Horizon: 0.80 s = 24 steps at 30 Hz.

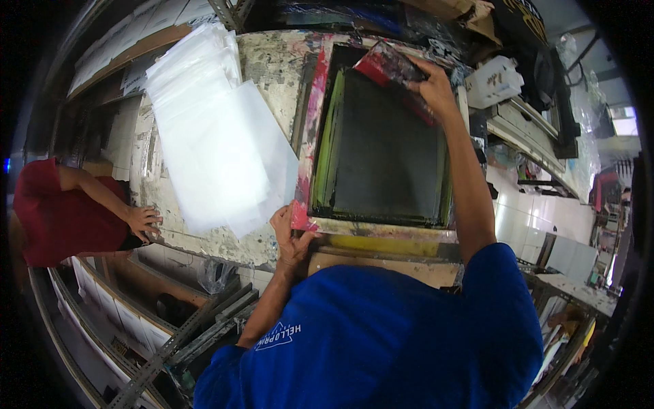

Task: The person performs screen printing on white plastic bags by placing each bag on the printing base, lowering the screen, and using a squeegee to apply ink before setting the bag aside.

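**Pulling ink across a printing screen**

Head view: gripping a red-smeared squeegee (pixel 390 67) at the far edge of the screen frame (pixel 379 144), right hand (pixel 433 87) closed on its handle. Left hand (pixel 291 235) pinching the frame's near-left corner, fingers curled. Stroke judged barely begun: blade at the top, dark mesh below uncrossed. Stack of translucent sheets (pixel 211 129) lying just beside, left of the frame.
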{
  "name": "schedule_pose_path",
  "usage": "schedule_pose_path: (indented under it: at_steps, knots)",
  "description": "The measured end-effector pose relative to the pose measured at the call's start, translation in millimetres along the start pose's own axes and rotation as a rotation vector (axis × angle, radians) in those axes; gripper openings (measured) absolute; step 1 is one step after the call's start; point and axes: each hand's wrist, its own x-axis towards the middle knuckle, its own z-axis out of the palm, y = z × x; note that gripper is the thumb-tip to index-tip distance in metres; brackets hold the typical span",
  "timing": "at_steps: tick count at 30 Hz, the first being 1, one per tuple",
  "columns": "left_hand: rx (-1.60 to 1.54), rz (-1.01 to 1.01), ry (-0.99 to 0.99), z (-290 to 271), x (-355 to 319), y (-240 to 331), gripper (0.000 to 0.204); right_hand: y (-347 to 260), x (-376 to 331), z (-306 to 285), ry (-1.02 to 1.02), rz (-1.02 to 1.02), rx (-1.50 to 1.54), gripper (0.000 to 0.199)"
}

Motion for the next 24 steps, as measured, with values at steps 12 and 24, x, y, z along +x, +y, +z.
schedule_pose_path:
  at_steps: [12,24]
  knots:
    - [-0.469,0.078,0.377,-16,85,111,0.074,-220,-207,-38,-0.125,-0.223,-0.733,0.066]
    - [-0.413,0.054,0.188,103,292,61,0.044,-287,-85,-101,0.154,-0.529,-0.456,0.041]
